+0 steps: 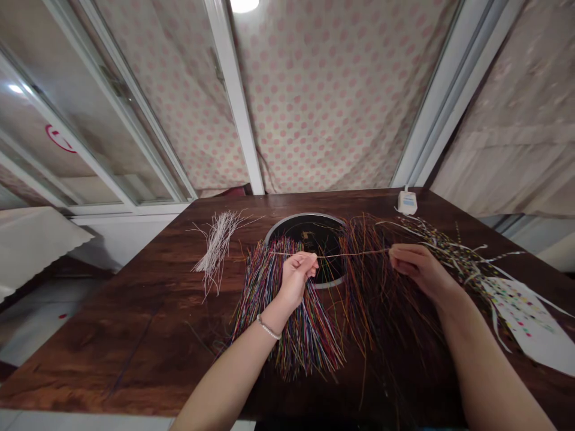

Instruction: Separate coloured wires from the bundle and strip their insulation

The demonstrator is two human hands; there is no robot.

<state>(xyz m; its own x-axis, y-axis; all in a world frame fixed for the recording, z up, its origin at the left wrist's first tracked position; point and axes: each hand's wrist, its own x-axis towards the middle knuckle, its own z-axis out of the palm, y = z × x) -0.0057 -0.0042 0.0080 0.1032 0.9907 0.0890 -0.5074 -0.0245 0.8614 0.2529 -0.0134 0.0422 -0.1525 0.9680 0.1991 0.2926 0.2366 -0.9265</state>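
A thin pale wire (354, 255) is stretched almost level between my two hands. My left hand (298, 275) pinches it near the middle of the view, and a short end sticks out to the left. The other end sits between the closed fingertips of my right hand (415, 266). Below and around my left hand lies a thick bundle of multicoloured wires (263, 293). A looser heap of orange and brown wires (359, 287) spreads beneath the held wire, close to my right hand. Behind both is a round black plate (330, 263) with a grey rim, partly covered by the wires.
A bunch of white wires (220, 239) lies at the left on the dark wooden table (135, 311). Far right are strips with coloured dots (442, 242) and a white sheet (530, 320) with coloured bits. A small white box (406, 202) stands near the back edge.
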